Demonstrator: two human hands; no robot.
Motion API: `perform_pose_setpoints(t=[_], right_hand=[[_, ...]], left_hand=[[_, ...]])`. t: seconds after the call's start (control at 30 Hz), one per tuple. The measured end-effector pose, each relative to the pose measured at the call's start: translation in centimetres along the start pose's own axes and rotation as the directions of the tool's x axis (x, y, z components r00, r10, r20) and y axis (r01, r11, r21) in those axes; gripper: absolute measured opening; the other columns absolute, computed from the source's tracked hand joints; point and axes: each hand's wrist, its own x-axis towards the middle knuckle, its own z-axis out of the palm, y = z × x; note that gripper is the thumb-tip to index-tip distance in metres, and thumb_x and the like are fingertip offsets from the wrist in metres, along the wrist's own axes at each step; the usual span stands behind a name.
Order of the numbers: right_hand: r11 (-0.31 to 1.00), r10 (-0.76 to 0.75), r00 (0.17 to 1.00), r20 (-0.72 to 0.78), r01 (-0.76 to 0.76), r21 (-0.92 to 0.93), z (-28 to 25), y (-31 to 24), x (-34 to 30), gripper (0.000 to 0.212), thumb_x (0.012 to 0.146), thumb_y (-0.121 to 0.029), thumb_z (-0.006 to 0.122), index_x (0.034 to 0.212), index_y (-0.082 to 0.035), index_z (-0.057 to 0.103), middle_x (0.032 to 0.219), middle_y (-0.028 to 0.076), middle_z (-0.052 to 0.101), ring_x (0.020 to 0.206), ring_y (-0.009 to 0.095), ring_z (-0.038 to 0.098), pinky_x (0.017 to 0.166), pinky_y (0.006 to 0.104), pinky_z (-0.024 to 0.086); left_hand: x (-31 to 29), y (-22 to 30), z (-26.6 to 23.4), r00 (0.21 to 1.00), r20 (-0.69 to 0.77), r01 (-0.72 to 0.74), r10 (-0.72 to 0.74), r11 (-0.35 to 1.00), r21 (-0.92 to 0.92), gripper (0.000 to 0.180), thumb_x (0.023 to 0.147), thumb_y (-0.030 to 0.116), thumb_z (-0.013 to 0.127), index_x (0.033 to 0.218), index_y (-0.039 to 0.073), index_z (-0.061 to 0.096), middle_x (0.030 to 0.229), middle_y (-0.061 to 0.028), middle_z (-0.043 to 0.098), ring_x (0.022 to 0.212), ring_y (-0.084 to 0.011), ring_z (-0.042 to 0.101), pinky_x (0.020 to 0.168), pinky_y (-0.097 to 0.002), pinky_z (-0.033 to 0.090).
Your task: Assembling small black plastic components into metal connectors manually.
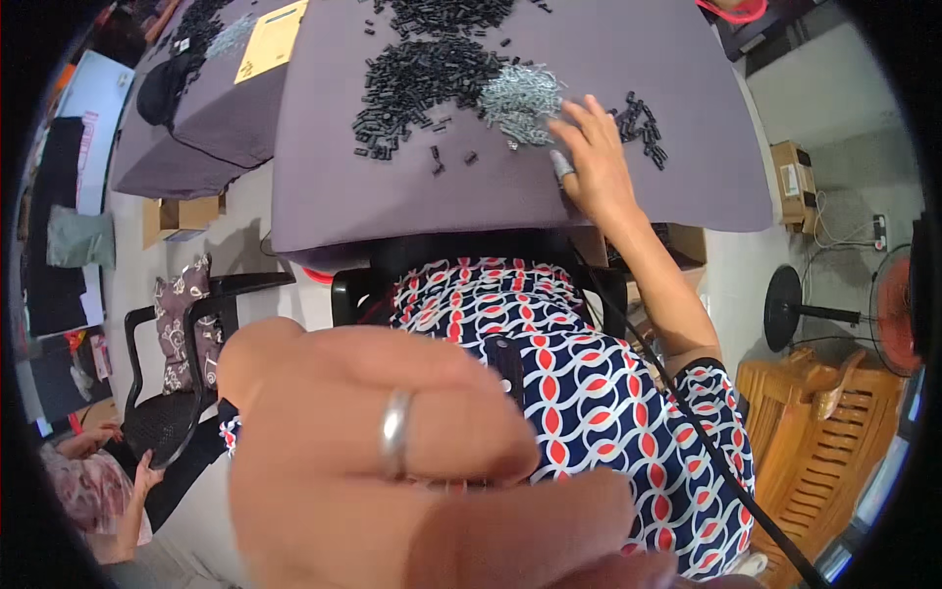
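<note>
Pile of small silver metal pieces (522, 103) lies just left of nearer right hand (597, 162), fingers parted. Left hand (392, 461) curled; cannot tell whether holding.

No lettering could be read anywhere.
A yellow sheet (272, 41) on the left-hand desk (240, 113) carried small dark print, too tiny to make out. Reddish marks ran down a white panel (112, 93) at the far left, too blurred to tell. A pale label (789, 179) stood on the side of a cardboard box (807, 201) at the right, its print likewise too small.
</note>
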Motion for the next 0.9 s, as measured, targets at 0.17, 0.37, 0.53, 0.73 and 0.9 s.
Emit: perform_pose_setpoints(t=[0.17, 0.37, 0.53, 0.73, 0.9], right_hand=[[0.988, -0.114, 0.993, 0.036, 0.11, 0.108, -0.2, -2.6, 1.5, 0.042, 0.067, 0.008, 0.063, 0.105, -0.007, 0.067, 0.14, 0.013, 0.051, 0.142, 0.04, 0.034, 0.117, 0.0549, 0.029], [0.984, -0.134, 0.99, 0.05, 0.127, 0.124, 2.3, -2.1, 2.3, 0.031, 0.072, 0.002, 0.067, 0.101, -0.008, 0.069, 0.14, 0.011, 0.051, 0.143, 0.041, 0.033, 0.117, 0.0561, 0.028], [0.99, -0.093, 0.995, 0.028, 0.089, 0.113, 3.1, -2.1, 2.8, 0.018, 0.077, -0.005, 0.069, 0.095, -0.007, 0.072, 0.135, 0.012, 0.056, 0.143, 0.039, 0.033, 0.117, 0.0565, 0.029], [0.991, -0.091, 0.994, 0.052, 0.086, 0.103, 2.8, -1.2, 2.4, 0.027, 0.072, 0.001, 0.069, 0.097, -0.008, 0.072, 0.136, 0.011, 0.055, 0.142, 0.037, 0.035, 0.118, 0.0528, 0.029], [0.983, -0.084, 0.996, 0.032, 0.078, 0.165, 1.5, -1.0, 1.4, 0.036, 0.067, 0.007, 0.068, 0.1, -0.008, 0.072, 0.137, 0.01, 0.054, 0.142, 0.038, 0.035, 0.116, 0.0491, 0.035]], left_hand=[[2.7, 3.2, -1.6, 0.977, 0.189, 0.04, -0.096, 0.959, 0.281, 0.007, 0.076, 0.015, 0.074, 0.081, 0.017, 0.07, 0.085, 0.0024, 0.063, 0.062, -0.0094, 0.051, 0.054, -0.0263, 0.047], [3.9, 1.5, -3.4, 0.95, 0.3, 0.031, -0.089, 0.98, 0.195, 0.017, 0.072, 0.015, 0.077, 0.087, 0.02, 0.07, 0.084, 0.0013, 0.062, 0.065, -0.011, 0.051, 0.053, -0.0256, 0.045], [2.9, 2.3, -4.7, 0.931, 0.339, 0.067, -0.133, 0.977, 0.201, 0.027, 0.069, 0.016, 0.08, 0.093, 0.023, 0.07, 0.083, 0.0002, 0.061, 0.068, -0.0126, 0.052, 0.052, -0.025, 0.044], [2.8, 1.7, -5.8, 0.887, 0.442, 0.07, -0.136, 0.984, 0.163, 0.039, 0.065, 0.016, 0.084, 0.1, 0.026, 0.07, 0.082, -0.0011, 0.061, 0.071, -0.0145, 0.052, 0.051, -0.0241, 0.042], [0.8, -0.8, -6.8, 0.951, 0.31, 0.074, -0.022, 0.985, -0.158, 0.038, 0.078, 0.028, 0.077, 0.115, 0.029, 0.067, 0.082, -0.0044, 0.065, 0.078, -0.0214, 0.056, 0.054, -0.0306, 0.048]])
